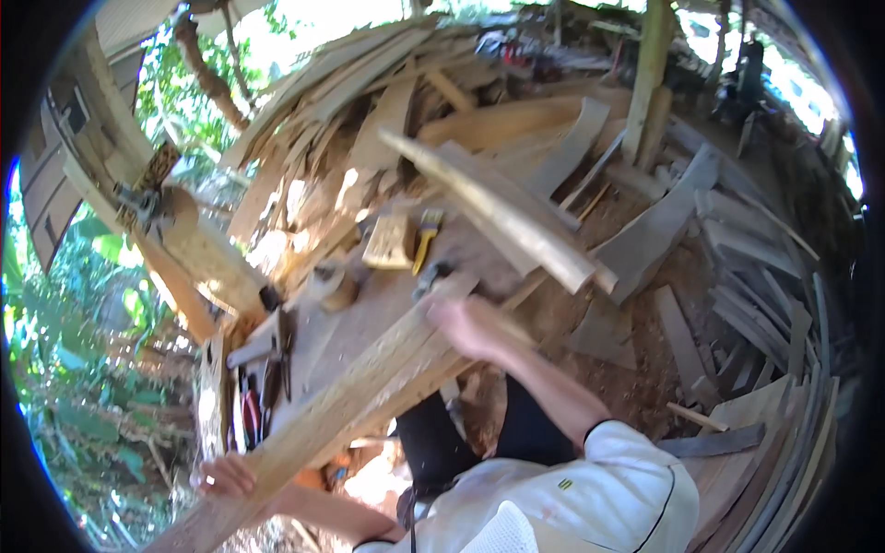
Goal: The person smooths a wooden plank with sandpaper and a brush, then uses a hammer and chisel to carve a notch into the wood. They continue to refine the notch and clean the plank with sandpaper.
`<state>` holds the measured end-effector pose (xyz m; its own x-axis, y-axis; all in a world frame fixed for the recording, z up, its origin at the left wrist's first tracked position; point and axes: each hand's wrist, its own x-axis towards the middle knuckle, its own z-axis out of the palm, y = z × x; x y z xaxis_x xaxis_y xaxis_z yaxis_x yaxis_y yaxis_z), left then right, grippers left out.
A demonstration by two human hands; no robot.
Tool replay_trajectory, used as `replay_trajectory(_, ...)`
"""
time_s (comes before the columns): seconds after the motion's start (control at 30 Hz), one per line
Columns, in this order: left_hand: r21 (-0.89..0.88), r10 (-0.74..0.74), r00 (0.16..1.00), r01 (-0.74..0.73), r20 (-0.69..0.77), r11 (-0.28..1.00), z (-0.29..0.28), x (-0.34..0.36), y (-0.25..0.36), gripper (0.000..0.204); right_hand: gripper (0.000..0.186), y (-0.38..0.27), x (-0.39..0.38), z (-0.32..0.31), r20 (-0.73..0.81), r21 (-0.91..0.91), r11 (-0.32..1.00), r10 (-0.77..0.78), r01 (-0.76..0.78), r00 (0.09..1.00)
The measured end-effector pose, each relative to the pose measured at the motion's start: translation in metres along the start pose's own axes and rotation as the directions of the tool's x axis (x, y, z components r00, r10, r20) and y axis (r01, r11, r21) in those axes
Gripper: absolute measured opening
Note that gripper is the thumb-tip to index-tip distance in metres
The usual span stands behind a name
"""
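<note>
A long pale wooden board (341, 405) runs diagonally over the workbench (336, 341) in front of me. My left hand (226, 476) grips its near end, fingers curled over the edge. Toward the far end, my right hand (466, 327) is closed on the board, slightly blurred. Just beyond that hand lies a small metal tool (431, 276), too indistinct to name. A wood block (387, 241), a yellow-handled tool (426, 241) and a round pale object (329, 288) rest farther back. Along the bench's left side are red-handled pliers (249, 405) and several dark-handled tools (272, 378).
Long planks (489, 212) jut diagonally over the bench's back right. A wooden post (645, 111) stands behind them. Scrap boards (756, 276) pile on the right, with thin slabs (323, 74) heaped at the back. A timber with a metal fitting (198, 249) rises at the left, beside foliage.
</note>
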<state>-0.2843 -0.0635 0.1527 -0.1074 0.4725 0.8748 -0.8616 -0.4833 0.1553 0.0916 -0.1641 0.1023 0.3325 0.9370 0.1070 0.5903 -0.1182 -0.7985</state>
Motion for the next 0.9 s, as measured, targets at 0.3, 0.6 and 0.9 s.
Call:
replay_trajectory(0.3,-0.641,0.01,1.0,0.007,0.022,0.767,-0.027,0.049,0.016,0.028,0.037,0.01,-0.012,-0.005,-0.112,-0.175,0.851,-0.517,0.496,0.848)
replay_trajectory(0.6,-0.776,-0.028,0.999,0.049,0.04,0.628,-0.049,0.071,0.019,0.032,0.033,0.066,-0.073,-0.094,-0.514,0.009,0.995,0.086,-0.095,0.853)
replay_trajectory(0.9,-0.808,-0.305,0.934,0.029,-0.189,0.588,0.009,0.038,-0.076,0.041,0.05,0.124,-0.158,-0.101,-0.528,0.838,0.407,0.432,0.364,0.731)
